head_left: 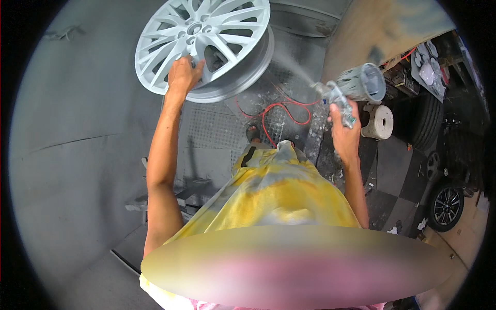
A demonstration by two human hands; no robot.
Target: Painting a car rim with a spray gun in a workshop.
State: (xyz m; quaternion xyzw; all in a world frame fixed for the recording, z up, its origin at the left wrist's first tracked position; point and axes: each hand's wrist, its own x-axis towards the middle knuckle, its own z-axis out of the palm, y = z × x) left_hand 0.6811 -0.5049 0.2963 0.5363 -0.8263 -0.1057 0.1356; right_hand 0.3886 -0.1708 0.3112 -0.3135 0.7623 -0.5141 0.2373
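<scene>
A white multi-spoke alloy wheel [223, 21] is tilted at the upper middle, with its wide barrel showing below the face. My left hand [184, 76] reaches up to its near side, fingers closed around a spoke and partly hidden by it. Right of the wheel, my right hand [345, 129] grips a paint-spattered spray gun [337, 98]. A smeared, translucent paint cup [373, 82] is attached to the gun. Pale mist [295, 67] streams from the nozzle toward the wheel's right side.
A red hose [279, 105] loops across the grey floor near my sandalled foot [253, 133]. At the right are a white roll-shaped object [381, 122], a tire [428, 121] and a dark wheel [446, 205]. A grey wall [67, 103] stands left; a paint-stained panel [398, 26] is upper right.
</scene>
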